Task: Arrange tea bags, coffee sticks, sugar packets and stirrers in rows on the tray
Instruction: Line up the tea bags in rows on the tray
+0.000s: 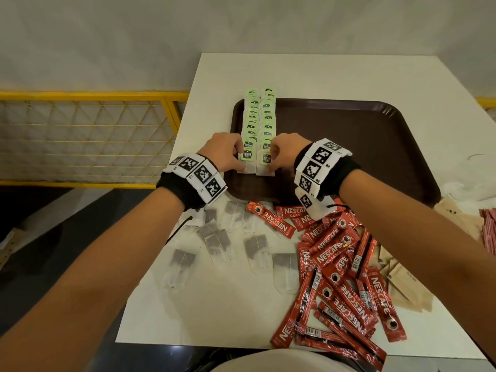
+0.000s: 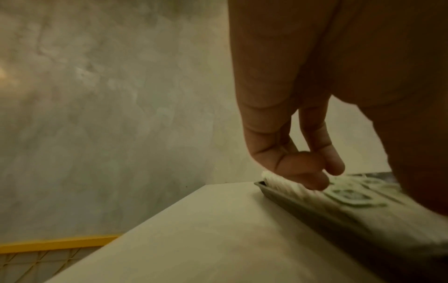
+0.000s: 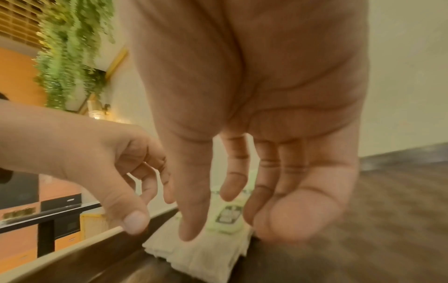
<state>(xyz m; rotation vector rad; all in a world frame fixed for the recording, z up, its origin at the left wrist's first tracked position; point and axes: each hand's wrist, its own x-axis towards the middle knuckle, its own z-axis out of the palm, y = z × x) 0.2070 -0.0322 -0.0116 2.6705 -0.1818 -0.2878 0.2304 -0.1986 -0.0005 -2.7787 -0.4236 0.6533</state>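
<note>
Two rows of tea bags (image 1: pixel 259 119) with green tags run along the left side of the brown tray (image 1: pixel 349 146). Both hands are at the near end of the rows. My left hand (image 1: pixel 240 157) has bent fingertips pressing on the left row's outer edge (image 2: pixel 286 181), its thumb apart from them. My right hand (image 1: pixel 272 157) reaches down with fairly straight fingers; thumb and fingers touch the nearest tea bag (image 3: pixel 227 214) of the right row on either side of its tag. Neither hand lifts anything.
Loose tea bags (image 1: pixel 217 242) lie on the white table (image 1: pixel 214 312) in front of the tray. To their right is a pile of red coffee sticks (image 1: pixel 335 264), then brown sugar packets (image 1: pixel 402 283). A yellow mesh railing (image 1: pixel 88 135) stands left of the table.
</note>
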